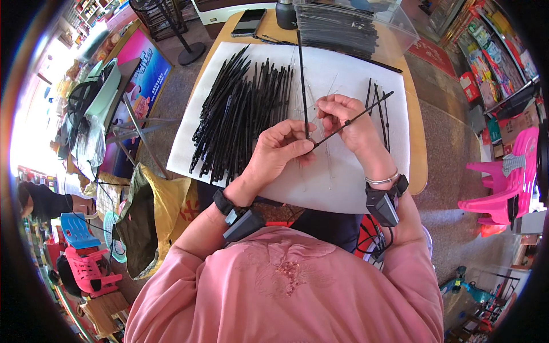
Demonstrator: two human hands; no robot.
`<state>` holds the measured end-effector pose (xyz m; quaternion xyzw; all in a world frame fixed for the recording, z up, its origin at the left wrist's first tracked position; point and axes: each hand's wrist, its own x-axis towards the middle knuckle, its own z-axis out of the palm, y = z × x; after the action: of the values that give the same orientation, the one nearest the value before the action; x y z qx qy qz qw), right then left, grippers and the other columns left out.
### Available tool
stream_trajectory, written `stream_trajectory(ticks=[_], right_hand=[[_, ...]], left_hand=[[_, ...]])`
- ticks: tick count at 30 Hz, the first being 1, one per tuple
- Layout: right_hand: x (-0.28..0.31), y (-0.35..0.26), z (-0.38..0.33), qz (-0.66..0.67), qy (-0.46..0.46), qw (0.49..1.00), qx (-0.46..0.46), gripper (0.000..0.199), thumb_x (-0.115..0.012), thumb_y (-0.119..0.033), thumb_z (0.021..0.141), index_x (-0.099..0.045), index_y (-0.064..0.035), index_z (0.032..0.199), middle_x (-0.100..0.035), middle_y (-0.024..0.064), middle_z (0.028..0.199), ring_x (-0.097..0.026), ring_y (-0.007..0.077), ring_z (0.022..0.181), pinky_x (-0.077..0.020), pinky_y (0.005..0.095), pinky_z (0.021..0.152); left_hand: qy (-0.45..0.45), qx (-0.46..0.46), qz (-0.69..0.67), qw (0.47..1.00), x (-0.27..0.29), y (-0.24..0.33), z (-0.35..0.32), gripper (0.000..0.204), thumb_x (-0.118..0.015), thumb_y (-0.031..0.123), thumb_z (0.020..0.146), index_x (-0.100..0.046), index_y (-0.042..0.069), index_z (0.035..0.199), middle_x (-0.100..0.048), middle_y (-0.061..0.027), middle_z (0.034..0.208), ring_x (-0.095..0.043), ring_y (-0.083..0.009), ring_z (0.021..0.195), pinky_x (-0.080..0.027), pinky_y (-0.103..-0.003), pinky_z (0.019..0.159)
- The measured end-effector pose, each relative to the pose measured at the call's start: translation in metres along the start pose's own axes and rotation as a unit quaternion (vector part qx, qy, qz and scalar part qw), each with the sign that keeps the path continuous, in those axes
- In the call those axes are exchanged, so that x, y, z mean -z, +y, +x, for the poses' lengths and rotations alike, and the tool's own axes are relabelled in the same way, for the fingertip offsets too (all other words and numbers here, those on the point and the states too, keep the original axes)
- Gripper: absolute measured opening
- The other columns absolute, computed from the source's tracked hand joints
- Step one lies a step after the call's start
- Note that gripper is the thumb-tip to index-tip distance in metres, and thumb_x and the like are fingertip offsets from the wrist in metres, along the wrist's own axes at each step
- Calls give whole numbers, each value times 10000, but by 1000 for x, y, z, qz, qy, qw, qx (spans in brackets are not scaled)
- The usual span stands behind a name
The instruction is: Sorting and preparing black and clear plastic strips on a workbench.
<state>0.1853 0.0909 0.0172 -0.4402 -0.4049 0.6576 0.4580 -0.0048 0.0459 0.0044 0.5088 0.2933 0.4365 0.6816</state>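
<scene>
Head view: left fingers [298, 148] tight on black rods [302, 74], right fingers [329, 107] near-closed, hold unclear, white sheet [397, 123] on table [420, 148], speckled floor [449, 137].

I can't make out whether the right hand [351, 110] pinches anything; the pale wires [329, 163] on the sheet [366, 188] look too fine to count. The bottle's [286, 16] top is cut off, and the pink shirt [286, 308] runs out below.

Glare burns white far left of the left hand [279, 151]. The sheet [343, 191] beneath is bright; outer edges bend.
</scene>
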Motion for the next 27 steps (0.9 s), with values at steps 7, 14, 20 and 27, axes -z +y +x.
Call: stream_trajectory(ticks=[7,14,20,27], right_hand=[[1,-14,-8,-35,-92,995,33,248,-581,-138,861,-567,-14,1075,-608,47,885,-537,75,627,-469,235,625],[7,-24,-18,-82,-232,964,104,363,-581,-111,858,-484,-3,1190,-573,71,982,-577,109,678,-487,258,635],[10,-22,-13,-36,-174,984,33,244,-576,-108,849,-524,-22,1071,-564,51,868,-584,136,655,-485,268,624],[9,-20,-11,-58,-167,983,53,168,-543,-81,858,-551,-15,1013,-599,58,900,-618,142,717,-514,281,672]], left_hand=[[83,-4,-26,996,3,-7,2,85,-588,77,899,-531,20,928,-599,-65,834,-644,-181,737,-537,-290,648],[139,-47,-37,988,-1,-6,3,59,-577,54,891,-530,25,913,-588,-46,821,-602,-140,708,-496,-271,645],[108,-20,101,989,-10,3,5,119,-622,73,864,-601,14,965,-514,52,722,-430,-25,627,-340,-186,550],[133,-28,127,983,-14,4,5,147,-635,96,861,-642,13,982,-551,43,732,-468,-28,666,-380,-189,575]])
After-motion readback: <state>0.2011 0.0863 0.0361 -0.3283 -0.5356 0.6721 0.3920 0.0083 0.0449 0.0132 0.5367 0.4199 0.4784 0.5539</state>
